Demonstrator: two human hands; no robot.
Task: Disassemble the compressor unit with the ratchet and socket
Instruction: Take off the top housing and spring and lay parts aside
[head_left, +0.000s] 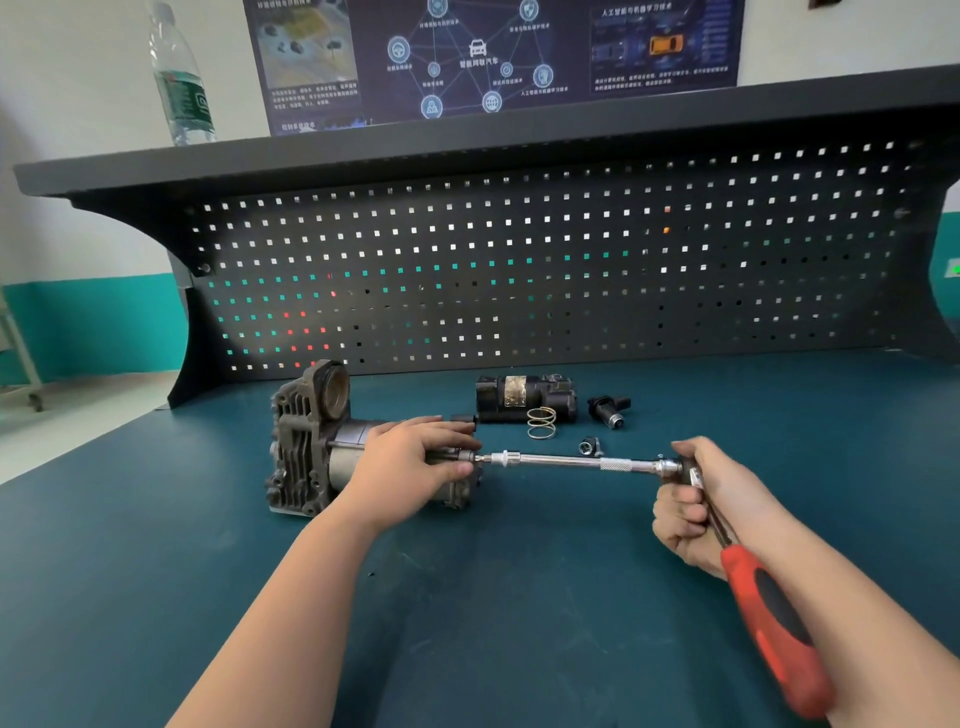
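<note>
The grey finned compressor unit (306, 447) lies on its side on the teal bench mat, left of centre. My left hand (415, 457) holds its right end, fingers curled over the body. A long chrome extension bar (571, 461) runs horizontally from a bolt on the unit's right face to the ratchet head. My right hand (691, 509) grips the ratchet just below its head. The ratchet's red and black handle (774, 623) slants down toward me along my forearm.
Behind the bar lie a black motor cylinder (524, 397), a coil spring (541, 422), a small black connector part (609, 408) and a small loose metal piece (590, 446). A dark pegboard (519, 260) walls the bench's back. A water bottle (182, 78) stands on the shelf above.
</note>
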